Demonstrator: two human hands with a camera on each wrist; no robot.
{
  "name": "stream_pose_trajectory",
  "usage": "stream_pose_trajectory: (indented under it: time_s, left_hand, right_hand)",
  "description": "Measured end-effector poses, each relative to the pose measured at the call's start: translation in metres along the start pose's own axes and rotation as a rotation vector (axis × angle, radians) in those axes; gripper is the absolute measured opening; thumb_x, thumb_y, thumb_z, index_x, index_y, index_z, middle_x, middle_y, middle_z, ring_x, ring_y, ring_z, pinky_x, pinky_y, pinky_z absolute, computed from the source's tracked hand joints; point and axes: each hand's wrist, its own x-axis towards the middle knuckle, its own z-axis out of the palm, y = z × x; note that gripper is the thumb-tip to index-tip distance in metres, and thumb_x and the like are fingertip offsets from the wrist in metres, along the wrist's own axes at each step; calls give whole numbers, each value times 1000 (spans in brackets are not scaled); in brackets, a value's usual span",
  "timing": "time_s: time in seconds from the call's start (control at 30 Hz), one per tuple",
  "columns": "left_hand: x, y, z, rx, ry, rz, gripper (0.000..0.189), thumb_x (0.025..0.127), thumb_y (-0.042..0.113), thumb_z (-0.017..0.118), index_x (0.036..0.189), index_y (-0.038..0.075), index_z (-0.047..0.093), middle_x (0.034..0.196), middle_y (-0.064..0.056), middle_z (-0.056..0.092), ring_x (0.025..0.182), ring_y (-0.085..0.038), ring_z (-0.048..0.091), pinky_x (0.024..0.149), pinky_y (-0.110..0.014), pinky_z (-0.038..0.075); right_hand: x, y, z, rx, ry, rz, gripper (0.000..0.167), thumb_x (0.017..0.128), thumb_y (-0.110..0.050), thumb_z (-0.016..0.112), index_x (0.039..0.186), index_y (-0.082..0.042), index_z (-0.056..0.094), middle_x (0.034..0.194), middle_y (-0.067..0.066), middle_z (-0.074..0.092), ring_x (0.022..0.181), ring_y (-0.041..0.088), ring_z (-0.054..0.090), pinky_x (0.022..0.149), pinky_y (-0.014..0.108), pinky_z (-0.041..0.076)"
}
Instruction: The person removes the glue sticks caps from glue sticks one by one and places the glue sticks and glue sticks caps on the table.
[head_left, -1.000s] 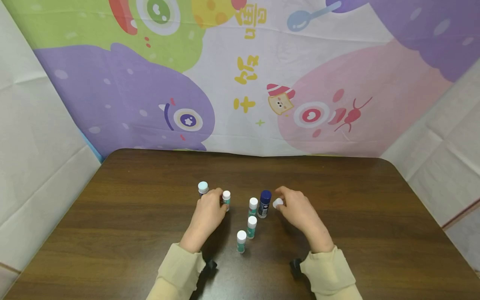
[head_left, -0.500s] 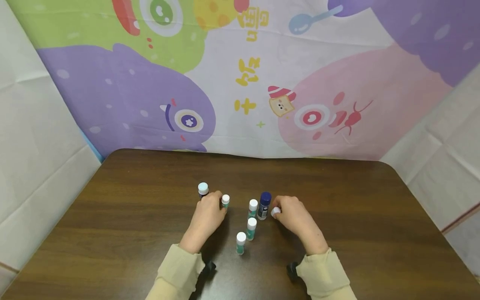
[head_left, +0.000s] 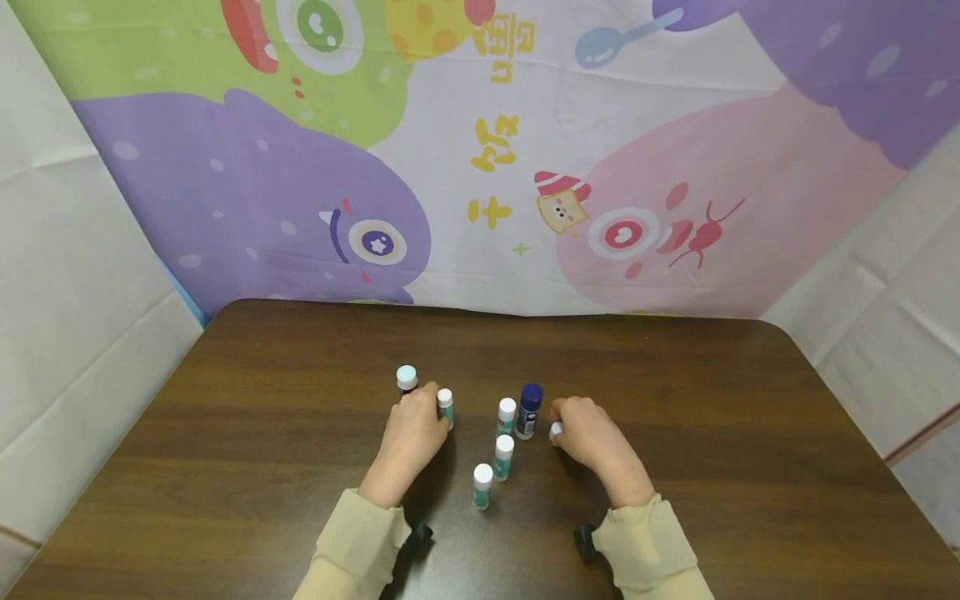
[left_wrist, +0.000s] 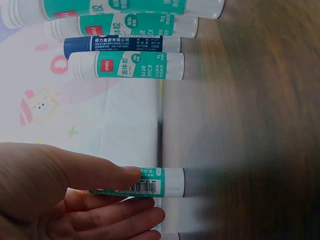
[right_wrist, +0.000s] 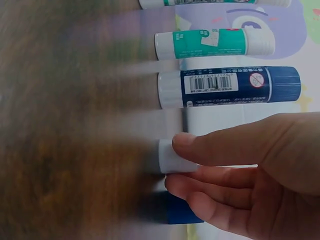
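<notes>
My left hand [head_left: 412, 425] pinches a green glue stick [head_left: 446, 408] between thumb and fingers; it stands upright on the table, white cap on top. Just behind that hand, a glue stick with a pale cap [head_left: 407, 377] and dark body is partly hidden. My right hand [head_left: 596, 433] pinches a small white cap [right_wrist: 175, 157] down at the tabletop. Past its fingers in the right wrist view lies a dark blue piece [right_wrist: 182, 209], mostly covered. Left of the right hand stands a navy glue stick [head_left: 528, 412].
Between the hands stand three more green glue sticks: one beside the navy stick [head_left: 506, 417], one nearer [head_left: 503, 458], one nearest [head_left: 482, 487]. The brown wooden table [head_left: 675, 367] ends at a cartoon-printed cloth [head_left: 480, 283]. White panels flank both sides.
My right hand has come down and nearer with the white cap, onto the tabletop. The green glue stick in my left hand has shifted slightly left and lower in view.
</notes>
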Motion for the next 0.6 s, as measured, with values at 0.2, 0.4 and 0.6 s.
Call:
stream_pose_trajectory:
  time_s: [0.2, 0.4, 0.6]
  left_hand:
    - [0, 0, 0, 2, -1, -3, 13, 73, 2, 67, 78, 2, 55, 74, -14, 62, 63, -31, 61, 51, -40, 46]
    - [0, 0, 0, -1, 4, -1, 13, 73, 2, 66, 78, 2, 54, 73, -13, 62, 62, -30, 61, 51, -40, 45]
    - [1, -1, 0, 1, 2, -5, 13, 73, 2, 66, 79, 2, 55, 73, -13, 61, 63, -30, 61, 51, -40, 45]
  right_hand:
    - [0, 1, 0, -12, -5, 18, 7, 72, -1, 64, 75, -6, 61, 74, 6, 55, 66, 19, 49, 61, 33, 44]
    - [0, 2, 0, -7, 3, 1, 7, 71, 1, 61, 76, -5, 61, 74, 6, 56, 66, 19, 50, 62, 33, 44]
    - [-1, 2, -1, 21, -4, 14, 13, 72, 1, 61, 84, -4, 64, 80, 7, 62, 70, 19, 53, 68, 35, 47]
